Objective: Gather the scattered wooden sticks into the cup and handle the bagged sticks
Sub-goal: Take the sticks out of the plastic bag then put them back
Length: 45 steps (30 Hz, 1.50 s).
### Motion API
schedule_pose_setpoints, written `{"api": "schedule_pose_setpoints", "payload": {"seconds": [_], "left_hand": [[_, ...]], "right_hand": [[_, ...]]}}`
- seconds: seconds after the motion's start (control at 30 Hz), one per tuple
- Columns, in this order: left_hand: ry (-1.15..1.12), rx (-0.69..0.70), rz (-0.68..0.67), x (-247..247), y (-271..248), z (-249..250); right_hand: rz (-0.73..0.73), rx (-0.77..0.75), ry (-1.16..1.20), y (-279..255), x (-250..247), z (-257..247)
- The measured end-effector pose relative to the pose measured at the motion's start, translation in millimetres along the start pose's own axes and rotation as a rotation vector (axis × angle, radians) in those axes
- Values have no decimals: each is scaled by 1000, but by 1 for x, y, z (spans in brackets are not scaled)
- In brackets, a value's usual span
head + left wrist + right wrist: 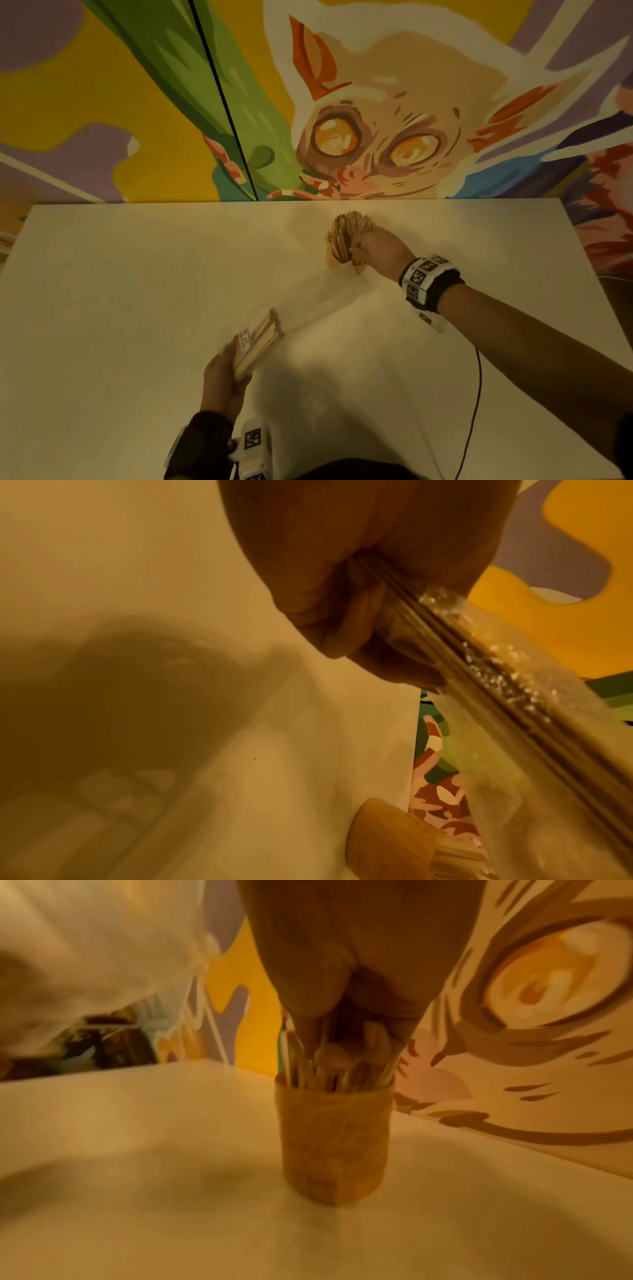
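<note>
A brown cup [332, 262] [335, 1139] [383, 834] stands upright near the table's far edge, filled with loose wooden sticks [349, 229] [329, 1074] that fan out of its top. My right hand [375, 248] [342, 1045] reaches over the cup and its curled fingers grip the bunch of sticks above the rim. Nearer to me, my left hand [226, 370] [359, 620] holds a clear plastic bag of wooden sticks [258, 339] [514, 696] by one end, above the table, with a white label facing up.
The white table [137, 308] ends at a painted mural wall [342, 102] just behind the cup. A thin dark cable [474, 411] runs over the table's right front from my right wrist band [428, 279].
</note>
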<state>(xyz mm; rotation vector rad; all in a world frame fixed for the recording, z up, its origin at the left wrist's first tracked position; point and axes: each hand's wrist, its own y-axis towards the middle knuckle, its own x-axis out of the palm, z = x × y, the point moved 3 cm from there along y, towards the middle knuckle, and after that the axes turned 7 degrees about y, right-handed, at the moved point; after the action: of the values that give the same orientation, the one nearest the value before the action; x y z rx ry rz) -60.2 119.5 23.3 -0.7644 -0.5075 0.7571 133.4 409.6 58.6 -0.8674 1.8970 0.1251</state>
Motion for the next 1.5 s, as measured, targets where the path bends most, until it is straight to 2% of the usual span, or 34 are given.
{"api": "schedule_pose_setpoints", "payload": {"seconds": [0.13, 0.33, 0.6, 0.7, 0.8, 0.87, 0.93, 1.0, 1.13, 1.23, 1.33, 1.4, 1.47, 1.5], "left_hand": [[-28, 2, -14, 3, -1, 0], [-77, -37, -48, 4, -5, -3], [-81, -28, -126, 16, -15, 1], [-96, -21, -154, 17, -18, 1], [-80, 13, -193, 13, -20, -2], [-35, 51, -206, 8, -18, -6], [27, 106, -203, 3, -17, -10], [51, 128, -203, 1, -17, -12], [92, 151, -216, -2, -16, -13], [142, 169, -207, 0, -15, -12], [130, 192, -195, 1, -13, -9], [137, 212, -214, 1, -12, -8], [149, 238, -243, 3, -14, -7], [153, 244, -255, 4, -15, -7]], "right_hand": [[-48, 0, -94, -3, 14, -3], [70, -23, -76, -8, 10, -5], [-8, -12, -57, -4, 11, -7], [8, 20, -23, -10, 8, -5], [94, 46, -20, -23, -3, -5], [204, 55, 32, -36, -18, -4], [360, 27, 223, -56, -31, -5], [451, 18, 477, -82, -39, -9], [331, 60, 936, -128, -26, -27], [225, 115, 1181, -146, -12, -37], [180, 213, 1256, -157, -1, -39], [17, 232, 1215, -161, 6, -45], [-167, 160, 1166, -164, 12, -56], [-214, 120, 1143, -166, 14, -61]]}}
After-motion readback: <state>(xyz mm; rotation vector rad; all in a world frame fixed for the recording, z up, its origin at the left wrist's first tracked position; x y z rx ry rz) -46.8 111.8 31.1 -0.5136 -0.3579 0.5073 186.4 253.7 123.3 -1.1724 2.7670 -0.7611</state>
